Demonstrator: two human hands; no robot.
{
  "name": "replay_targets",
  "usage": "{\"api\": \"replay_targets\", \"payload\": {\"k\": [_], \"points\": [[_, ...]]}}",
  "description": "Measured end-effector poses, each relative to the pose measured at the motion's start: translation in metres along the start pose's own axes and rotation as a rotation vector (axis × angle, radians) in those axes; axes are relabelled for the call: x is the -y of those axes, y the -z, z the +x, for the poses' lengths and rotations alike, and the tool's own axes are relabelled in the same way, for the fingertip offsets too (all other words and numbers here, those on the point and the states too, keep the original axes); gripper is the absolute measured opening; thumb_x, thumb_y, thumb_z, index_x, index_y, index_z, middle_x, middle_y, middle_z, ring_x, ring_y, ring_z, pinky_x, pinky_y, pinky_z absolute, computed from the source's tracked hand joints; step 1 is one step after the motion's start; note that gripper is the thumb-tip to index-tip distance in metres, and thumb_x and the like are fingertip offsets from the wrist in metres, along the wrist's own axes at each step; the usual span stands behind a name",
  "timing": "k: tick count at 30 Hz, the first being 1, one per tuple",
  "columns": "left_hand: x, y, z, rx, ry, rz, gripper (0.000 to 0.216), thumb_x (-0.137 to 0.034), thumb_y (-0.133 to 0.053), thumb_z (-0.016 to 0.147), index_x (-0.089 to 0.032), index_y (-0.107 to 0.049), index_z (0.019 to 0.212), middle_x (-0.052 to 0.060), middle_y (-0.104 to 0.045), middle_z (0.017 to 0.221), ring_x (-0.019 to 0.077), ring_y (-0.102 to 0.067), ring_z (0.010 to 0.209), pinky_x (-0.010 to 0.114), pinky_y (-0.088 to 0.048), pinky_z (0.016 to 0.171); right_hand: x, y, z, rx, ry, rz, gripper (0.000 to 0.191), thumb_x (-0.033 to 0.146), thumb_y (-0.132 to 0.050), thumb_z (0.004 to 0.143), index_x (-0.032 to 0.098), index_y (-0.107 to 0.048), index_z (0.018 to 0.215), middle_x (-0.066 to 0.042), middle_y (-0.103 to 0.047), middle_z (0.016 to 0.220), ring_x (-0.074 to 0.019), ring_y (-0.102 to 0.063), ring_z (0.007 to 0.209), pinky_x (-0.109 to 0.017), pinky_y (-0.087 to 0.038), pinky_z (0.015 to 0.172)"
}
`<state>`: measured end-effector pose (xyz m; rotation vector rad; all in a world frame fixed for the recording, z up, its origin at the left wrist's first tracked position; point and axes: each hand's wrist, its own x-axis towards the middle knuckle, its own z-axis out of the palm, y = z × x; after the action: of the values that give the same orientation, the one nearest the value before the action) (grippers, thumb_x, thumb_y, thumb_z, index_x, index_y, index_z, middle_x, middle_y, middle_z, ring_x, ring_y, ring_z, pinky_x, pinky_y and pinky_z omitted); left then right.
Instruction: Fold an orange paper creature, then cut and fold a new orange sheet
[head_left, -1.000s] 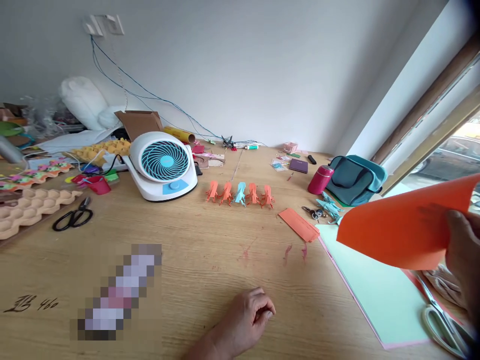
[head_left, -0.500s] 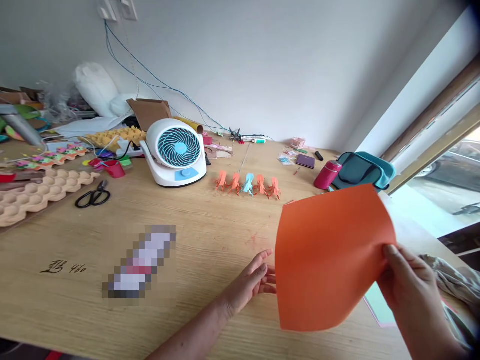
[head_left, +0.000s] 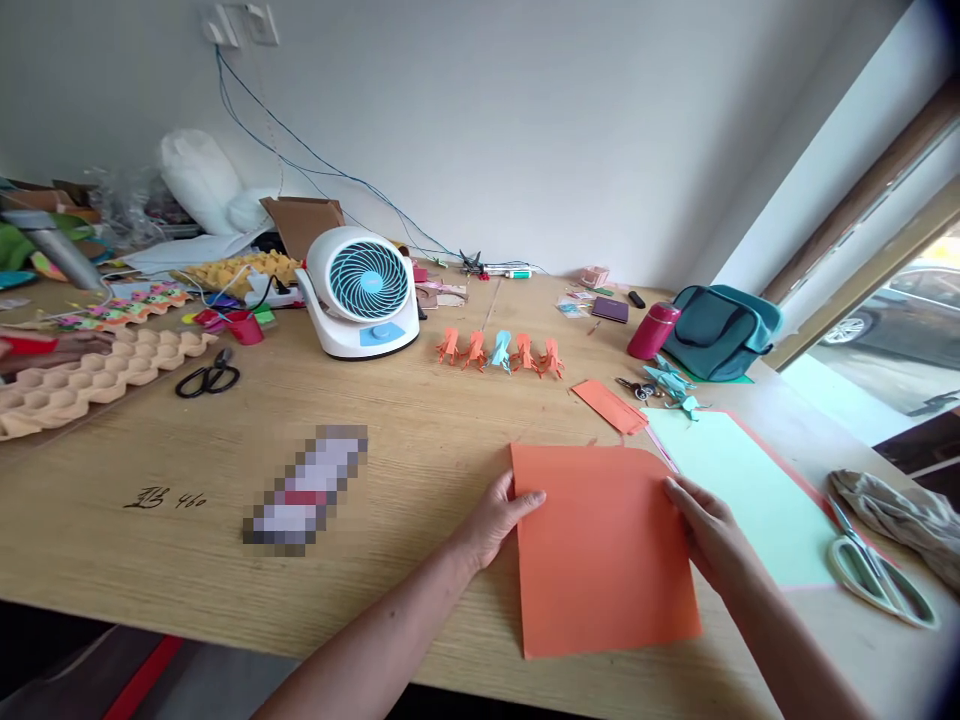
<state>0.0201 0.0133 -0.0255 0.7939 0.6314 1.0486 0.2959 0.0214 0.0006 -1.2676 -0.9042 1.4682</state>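
Observation:
An orange paper sheet lies flat on the wooden table right in front of me. My left hand rests at the sheet's left edge, fingers stretched onto the paper. On the right edge sits my right hand, fingers flat on the sheet. Both hands press the sheet and grip nothing. A pale green sheet lies just to the right, over a pink one.
Folded paper figures stand in a row behind a small orange strip. A white fan, black scissors, egg trays, a red flask and a teal bag stand farther back. Pale scissors lie at the right.
My right hand brought the orange sheet from the air at the right down flat onto the table. My left hand moved up to its left edge.

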Motion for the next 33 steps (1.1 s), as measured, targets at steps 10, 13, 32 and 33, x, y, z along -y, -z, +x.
{"api": "replay_targets", "payload": {"k": [10, 13, 32, 33], "points": [[0.001, 0.003, 0.006, -0.259, 0.037, 0.152, 0.054, -0.036, -0.078, 0.069, -0.015, -0.055, 0.113, 0.018, -0.064, 0.119, 0.0285, -0.067, 0.099, 0.043, -0.054, 0.086, -0.007, -0.023, 0.009, 0.217, -0.082, -0.092, 0.044, 0.043, -0.080, 0.071, 0.022, -0.069, 0.108, -0.008, -0.076, 0.099, -0.0291, -0.072, 0.089, -0.036, -0.061, 0.068], [-0.003, 0.003, 0.015, -0.305, 0.024, 0.234, 0.051, -0.033, -0.076, 0.070, -0.016, -0.054, 0.113, 0.016, -0.066, 0.113, 0.0270, -0.068, 0.094, 0.042, -0.055, 0.082, -0.006, -0.025, 0.023, 0.231, -0.070, -0.054, 0.044, 0.043, -0.078, 0.071, 0.023, -0.068, 0.108, -0.009, -0.075, 0.100, -0.0300, -0.072, 0.092, -0.037, -0.061, 0.070], [-0.017, 0.032, 0.030, -0.348, -0.245, 0.830, 0.037, -0.027, -0.058, 0.083, -0.019, -0.056, 0.119, 0.009, -0.057, 0.128, 0.0246, -0.050, 0.124, 0.040, -0.035, 0.108, -0.019, -0.041, 0.050, 0.110, -0.004, -0.160, 0.069, 0.046, -0.074, 0.076, 0.034, -0.047, 0.139, -0.006, -0.067, 0.121, -0.0287, -0.070, 0.096, -0.037, -0.061, 0.073], [-0.018, 0.032, 0.030, -0.350, -0.219, 0.815, 0.034, -0.029, -0.058, 0.083, -0.019, -0.058, 0.115, 0.009, -0.060, 0.124, 0.0241, -0.054, 0.118, 0.039, -0.039, 0.104, -0.021, -0.041, 0.052, 0.078, -0.003, -0.191, 0.074, 0.046, -0.075, 0.075, 0.035, -0.044, 0.142, -0.006, -0.068, 0.119, -0.0285, -0.070, 0.093, -0.037, -0.061, 0.072]]}}
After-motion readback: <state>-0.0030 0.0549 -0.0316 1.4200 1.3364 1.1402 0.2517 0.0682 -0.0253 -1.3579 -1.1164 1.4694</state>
